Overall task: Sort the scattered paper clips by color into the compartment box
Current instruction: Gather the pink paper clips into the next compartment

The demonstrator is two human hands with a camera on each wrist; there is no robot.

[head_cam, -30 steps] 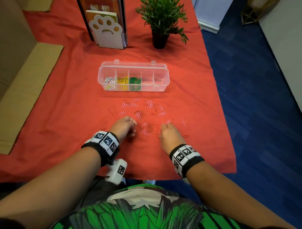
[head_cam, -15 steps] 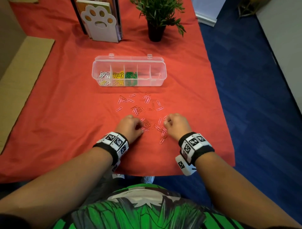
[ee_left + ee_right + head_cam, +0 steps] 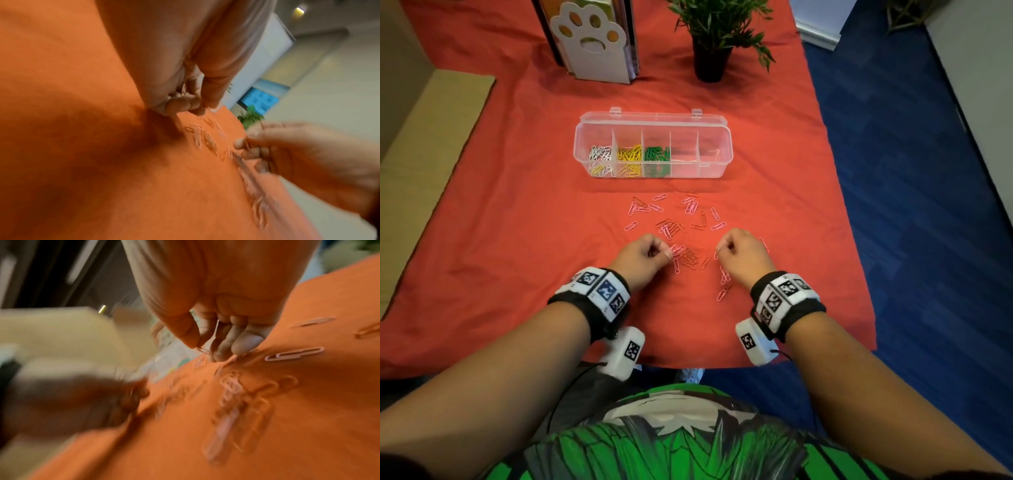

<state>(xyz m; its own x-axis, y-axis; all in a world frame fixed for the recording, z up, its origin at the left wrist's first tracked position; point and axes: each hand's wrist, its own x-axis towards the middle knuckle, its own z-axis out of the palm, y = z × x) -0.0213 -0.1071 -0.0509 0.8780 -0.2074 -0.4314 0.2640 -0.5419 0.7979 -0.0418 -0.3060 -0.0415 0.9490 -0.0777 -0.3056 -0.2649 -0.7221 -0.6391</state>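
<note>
A clear compartment box [image 3: 652,120] stands open mid-table, with white clips [image 3: 599,156], yellow clips [image 3: 629,157] and green clips [image 3: 656,156] in its three left compartments. Pink and reddish paper clips [image 3: 674,226] lie scattered on the red cloth in front of it. My left hand [image 3: 659,251] rests on the near left edge of the pile with fingers curled; in the left wrist view thin clips seem tucked under the fingers [image 3: 185,102]. My right hand [image 3: 722,248] is at the pile's right edge. Its thumb and forefinger pinch a thin clip [image 3: 203,349].
A potted plant [image 3: 710,61] and a paw-shaped bookend [image 3: 594,41] stand at the back of the table. Cardboard [image 3: 431,137] lies along the left side. Blue floor [image 3: 911,171] drops away beyond the cloth's right edge, and the front edge is just behind my wrists.
Both hands have moved a little forward into the near clips and curled their fingers. The right hand has picked up a clip between thumb and forefinger.
</note>
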